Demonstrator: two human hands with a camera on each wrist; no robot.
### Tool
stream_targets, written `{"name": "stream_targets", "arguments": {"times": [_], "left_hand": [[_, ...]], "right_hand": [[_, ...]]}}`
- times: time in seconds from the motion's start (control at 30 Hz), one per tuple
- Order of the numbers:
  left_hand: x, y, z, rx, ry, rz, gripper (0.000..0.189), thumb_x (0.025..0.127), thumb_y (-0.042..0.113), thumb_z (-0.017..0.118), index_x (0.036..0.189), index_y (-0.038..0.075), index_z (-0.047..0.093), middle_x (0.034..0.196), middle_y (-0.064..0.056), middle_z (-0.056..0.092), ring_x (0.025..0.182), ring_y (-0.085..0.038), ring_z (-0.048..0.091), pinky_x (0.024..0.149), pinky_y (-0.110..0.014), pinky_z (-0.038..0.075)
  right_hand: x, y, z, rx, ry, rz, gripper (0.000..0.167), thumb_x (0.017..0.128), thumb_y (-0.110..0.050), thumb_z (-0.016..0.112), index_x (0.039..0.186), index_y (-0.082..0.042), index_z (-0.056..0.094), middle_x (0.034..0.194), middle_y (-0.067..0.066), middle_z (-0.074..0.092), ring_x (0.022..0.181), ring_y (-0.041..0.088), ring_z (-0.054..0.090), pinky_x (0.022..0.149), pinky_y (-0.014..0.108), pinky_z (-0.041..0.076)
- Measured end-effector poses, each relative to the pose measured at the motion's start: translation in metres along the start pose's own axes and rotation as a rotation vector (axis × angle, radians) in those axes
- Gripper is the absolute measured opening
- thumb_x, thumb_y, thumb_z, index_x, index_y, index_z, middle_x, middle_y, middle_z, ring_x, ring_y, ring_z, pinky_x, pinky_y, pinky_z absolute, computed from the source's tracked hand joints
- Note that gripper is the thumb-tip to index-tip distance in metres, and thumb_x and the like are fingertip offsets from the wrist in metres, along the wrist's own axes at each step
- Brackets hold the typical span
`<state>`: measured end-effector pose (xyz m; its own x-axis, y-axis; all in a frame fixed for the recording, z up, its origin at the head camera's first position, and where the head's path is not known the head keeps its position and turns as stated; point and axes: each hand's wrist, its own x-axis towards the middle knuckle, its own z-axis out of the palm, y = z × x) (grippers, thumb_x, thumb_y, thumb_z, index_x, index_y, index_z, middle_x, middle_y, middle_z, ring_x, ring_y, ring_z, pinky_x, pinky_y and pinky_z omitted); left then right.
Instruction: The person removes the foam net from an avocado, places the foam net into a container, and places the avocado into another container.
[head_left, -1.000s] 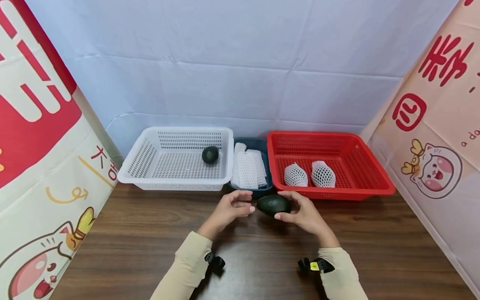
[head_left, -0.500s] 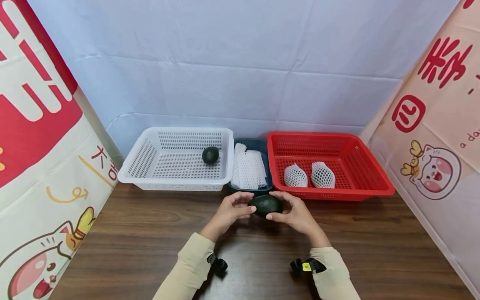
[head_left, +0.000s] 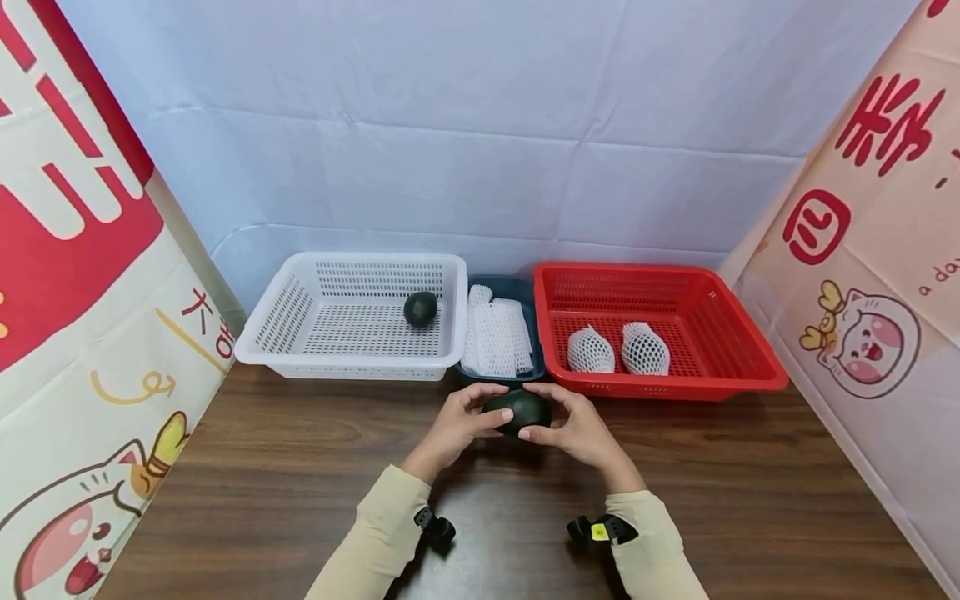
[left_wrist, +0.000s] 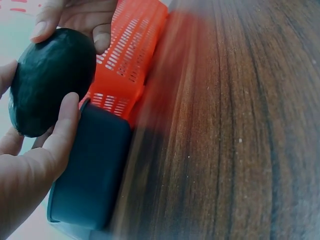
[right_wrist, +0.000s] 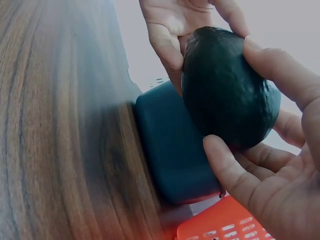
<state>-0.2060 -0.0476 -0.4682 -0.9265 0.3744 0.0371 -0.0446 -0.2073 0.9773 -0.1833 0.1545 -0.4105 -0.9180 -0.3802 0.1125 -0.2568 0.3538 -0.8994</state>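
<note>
White basket [head_left: 348, 372] at left, spare avocado [head_left: 421, 309] in its right side. Left hand [head_left: 453, 425]: thumb and fingers clamped on the left end of the held avocado [head_left: 527, 408], in front of the blue bin [left_wrist: 92, 165] of nets [head_left: 497, 337]. Right hand [head_left: 581, 429] clamped on its right end. Red basket [head_left: 675, 385] has two netted pieces [head_left: 646, 348]. Risk: skin looks slick; if one hand lets go before the other's firm, it could drop and bruise on the bench [head_left: 517, 517].

Two hands [head_left: 456, 425], two dark green fruits [head_left: 420, 309], two net-wrapped fruits [head_left: 647, 350], two perforated baskets [head_left: 345, 325], one blue bin [left_wrist: 92, 165].
</note>
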Motion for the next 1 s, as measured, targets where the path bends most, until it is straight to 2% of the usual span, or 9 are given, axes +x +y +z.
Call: {"name": "stream_targets", "arguments": {"times": [0.2,0.4,0.6,0.83,0.93,1.0], "left_hand": [[-0.001,-0.001,0.0,0.002,0.003,0.027,0.039,0.084,0.005,0.068,0.119,-0.005,0.056,0.114,-0.015,0.058,0.094,-0.022,0.059,0.073,-0.044,0.052],[0.0,-0.002,-0.001,-0.003,0.006,0.015,0.038,0.082,0.005,0.069,0.118,-0.004,0.058,0.113,-0.013,0.059,0.094,-0.022,0.06,0.074,-0.045,0.051],[0.0,-0.002,-0.002,-0.004,-0.008,0.041,0.041,0.082,0.008,0.07,0.119,-0.005,0.056,0.113,-0.016,0.058,0.094,-0.022,0.059,0.074,-0.047,0.05],[0.0,-0.005,-0.004,0.027,-0.011,0.071,0.042,0.082,0.015,0.072,0.118,-0.002,0.058,0.113,-0.014,0.059,0.095,-0.022,0.06,0.072,-0.044,0.052],[-0.003,0.0,-0.004,0.112,0.031,0.111,0.039,0.081,0.012,0.073,0.116,0.0,0.061,0.112,-0.012,0.06,0.091,-0.02,0.06,0.072,-0.04,0.052],[-0.005,0.006,-0.005,0.21,0.072,0.157,0.037,0.08,0.009,0.074,0.114,0.003,0.063,0.11,-0.01,0.061,0.09,-0.019,0.06,0.073,-0.036,0.052]], "right_hand": [[0.0,0.0,0.0,-0.004,-0.015,-0.003,0.059,0.074,-0.006,0.078,0.127,0.002,0.053,0.121,0.017,0.055,0.092,0.032,0.053,0.078,0.049,0.048],[0.0,0.0,-0.001,-0.011,-0.017,-0.013,0.059,0.075,-0.007,0.078,0.127,0.003,0.052,0.121,0.018,0.054,0.092,0.031,0.053,0.077,0.048,0.048],[0.001,0.002,-0.001,0.002,-0.02,0.0,0.059,0.076,-0.007,0.077,0.128,0.003,0.052,0.122,0.018,0.053,0.093,0.031,0.052,0.079,0.049,0.048],[0.007,0.033,0.001,-0.014,-0.002,0.027,0.063,0.075,-0.013,0.079,0.131,-0.006,0.052,0.125,0.012,0.053,0.096,0.029,0.052,0.079,0.043,0.048],[0.007,0.035,0.002,-0.063,-0.022,0.004,0.07,0.075,-0.022,0.079,0.135,-0.009,0.046,0.125,0.011,0.052,0.096,0.026,0.053,0.078,0.039,0.05],[0.007,0.034,0.003,-0.13,-0.034,-0.037,0.074,0.075,-0.027,0.079,0.137,-0.009,0.042,0.125,0.01,0.051,0.099,0.025,0.053,0.079,0.041,0.049]]}}
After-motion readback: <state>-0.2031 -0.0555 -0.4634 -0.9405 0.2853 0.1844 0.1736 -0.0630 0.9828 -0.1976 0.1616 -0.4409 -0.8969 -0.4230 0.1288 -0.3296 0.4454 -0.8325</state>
